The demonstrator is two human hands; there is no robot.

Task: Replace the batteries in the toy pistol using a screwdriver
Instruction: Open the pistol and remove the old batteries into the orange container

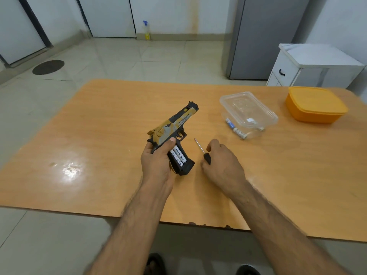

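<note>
- Above the table (pixel 99 135), the left hand (pixel 156 161) gripped the toy pistol (pixel 174 128) by its rear frame; 2 batteries (pixel 178 156) showed in the open grip.
- Right hand (pixel 222 161) closed its fingers around the screwdriver (pixel 202 151).
- Pistol looked light, rigid plastic; batteries probably slick, best pinched endwise.

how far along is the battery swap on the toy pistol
Done: the grip compartment is open, with white batteries showing inside the toy pistol. In hand: the left hand holds the pistol; the right hand holds the screwdriver. Whether those cells are old or new is unclear; more batteries lie by the clear container. Left: refit the cover, which isn't visible.
</note>
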